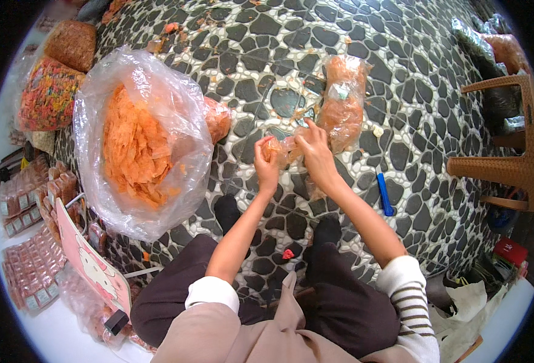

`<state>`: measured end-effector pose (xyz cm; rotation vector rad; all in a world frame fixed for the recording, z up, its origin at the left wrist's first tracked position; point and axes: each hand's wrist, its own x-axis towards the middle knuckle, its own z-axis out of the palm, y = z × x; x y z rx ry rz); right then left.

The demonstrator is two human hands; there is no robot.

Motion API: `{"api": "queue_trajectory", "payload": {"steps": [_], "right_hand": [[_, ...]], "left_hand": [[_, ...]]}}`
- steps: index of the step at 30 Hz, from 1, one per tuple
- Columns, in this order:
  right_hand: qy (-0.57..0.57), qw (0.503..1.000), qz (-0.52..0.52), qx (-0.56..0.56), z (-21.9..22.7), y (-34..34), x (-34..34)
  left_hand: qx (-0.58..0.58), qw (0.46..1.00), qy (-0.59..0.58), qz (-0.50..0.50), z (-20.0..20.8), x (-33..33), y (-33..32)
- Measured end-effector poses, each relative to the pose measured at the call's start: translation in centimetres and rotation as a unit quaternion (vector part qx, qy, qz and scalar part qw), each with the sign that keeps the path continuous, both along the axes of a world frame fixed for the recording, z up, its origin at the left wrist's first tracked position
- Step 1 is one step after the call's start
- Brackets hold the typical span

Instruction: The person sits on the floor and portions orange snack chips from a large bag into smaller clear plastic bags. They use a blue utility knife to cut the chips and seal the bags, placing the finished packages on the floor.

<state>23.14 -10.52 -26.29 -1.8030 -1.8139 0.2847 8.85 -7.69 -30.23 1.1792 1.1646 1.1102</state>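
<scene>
My left hand (267,166) is closed around a small clear plastic bag (273,147) with orange chips in it. My right hand (316,154) has its fingers pressed together at the bag's twisted end. What exactly lies between those fingertips is partly hidden. Just beyond my right hand, filled clear bags of orange chips (342,109) lie on the floor. To the left stands a large open plastic sack (185,151) of thin orange chips (135,145). Another bag of orange chips (217,118) leans out from behind it.
A slim blue object (384,195) and a small red scrap (287,254) lie on the stone-patterned floor (424,115). A brown plastic chair (497,163) is at the right. Packed snack bags (34,260) and a pink folding table (91,254) line the left side.
</scene>
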Motion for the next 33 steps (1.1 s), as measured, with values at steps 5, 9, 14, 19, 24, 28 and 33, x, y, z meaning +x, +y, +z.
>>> {"api": "queue_trajectory", "payload": {"steps": [5, 9, 14, 19, 24, 28, 33], "right_hand": [[-0.153, 0.98, 0.002, -0.126, -5.9, 2.0, -1.8], [-0.101, 0.981, 0.09, -0.136, -6.2, 1.1, -0.9], [0.04, 0.995, 0.083, -0.024, -1.5, -3.3, 1.6], [-0.001, 0.972, 0.127, -0.199, -1.5, -8.0, 1.4], [0.009, 0.963, 0.127, -0.236, -4.7, -8.3, 1.9], [0.065, 0.966, 0.115, -0.221, -5.5, -8.6, 2.4], [0.167, 0.968, -0.064, -0.178, -6.0, -8.3, 3.0]], "left_hand": [[0.004, 0.998, 0.057, 0.035, -0.8, -0.8, -0.7], [0.006, 0.997, 0.079, 0.024, -1.1, -1.5, -1.3], [0.062, 0.992, 0.108, -0.005, -0.5, -2.4, -1.1], [0.098, 0.925, 0.311, -0.194, -0.7, -2.1, -1.3], [0.191, 0.845, 0.449, -0.217, -2.6, -1.6, -1.8], [0.231, 0.832, 0.458, -0.213, -3.6, -1.6, -1.2], [0.208, 0.828, 0.486, -0.187, -3.1, -1.0, -1.0]]}}
